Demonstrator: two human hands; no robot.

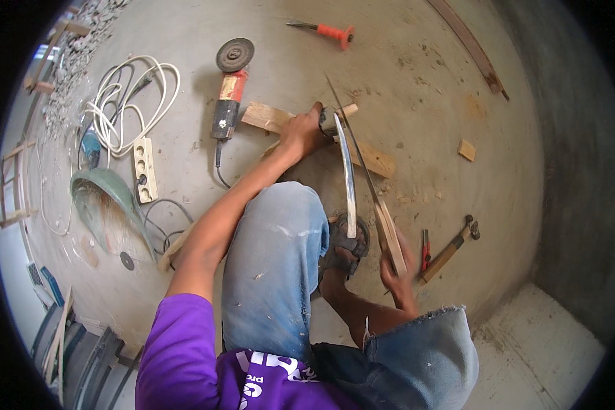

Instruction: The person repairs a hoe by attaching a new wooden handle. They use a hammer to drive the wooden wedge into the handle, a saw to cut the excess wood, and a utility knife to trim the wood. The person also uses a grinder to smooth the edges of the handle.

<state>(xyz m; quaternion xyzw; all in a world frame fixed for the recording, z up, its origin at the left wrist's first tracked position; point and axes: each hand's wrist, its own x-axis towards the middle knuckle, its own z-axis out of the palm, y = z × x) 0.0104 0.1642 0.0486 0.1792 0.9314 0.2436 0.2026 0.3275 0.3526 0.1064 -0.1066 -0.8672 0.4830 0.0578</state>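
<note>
The right hand (pixel 398 268) is wrapped around the wooden handle of a long-bladed tool (pixel 385 222), perhaps a saw, though blur leaves its edge unclear. The left hand (pixel 306 134) rests over light timber (pixel 265 117) lying on the concrete floor (pixel 417 55); its fingertips are hidden, so I cannot tell how they close. Leftward lies 1 angle grinder (pixel 230 92); rightward, 1 hammer (pixel 451 249)

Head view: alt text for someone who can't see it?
A person's right hand grips a long-bladed tool while the left hand rests on a piece of wood. An angle grinder, hammer and orange-handled chisel lie on the floor.
</note>
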